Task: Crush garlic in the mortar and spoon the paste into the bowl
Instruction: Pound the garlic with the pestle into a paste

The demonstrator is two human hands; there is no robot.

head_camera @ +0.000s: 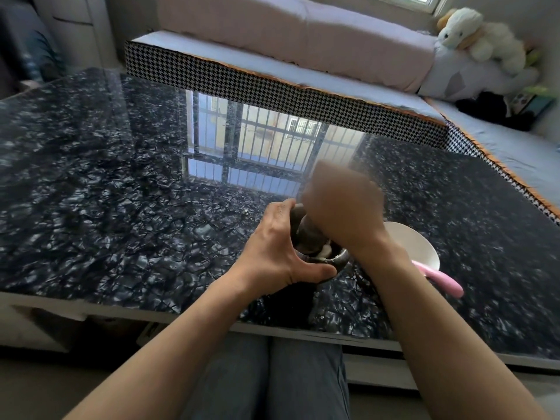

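A dark stone mortar [339, 260] stands near the front of the glossy black marble table [121, 192]. My left hand [278, 247] wraps around its left side and grips it. My right hand [342, 204], blurred by motion, is closed around the dark pestle [304, 231], whose lower end sits inside the mortar. A pale bit of garlic [325, 250] shows at the pestle's tip. Just right of the mortar is a white bowl [415, 247], partly hidden by my right forearm. A pink spoon [439, 277] rests against the bowl's near rim, its handle pointing right.
A bench with a houndstooth-edged cushion [272, 83] runs along the table's far and right sides. Plush toys [475, 37] lie at the back right. The table's front edge [181, 316] is close to my knees.
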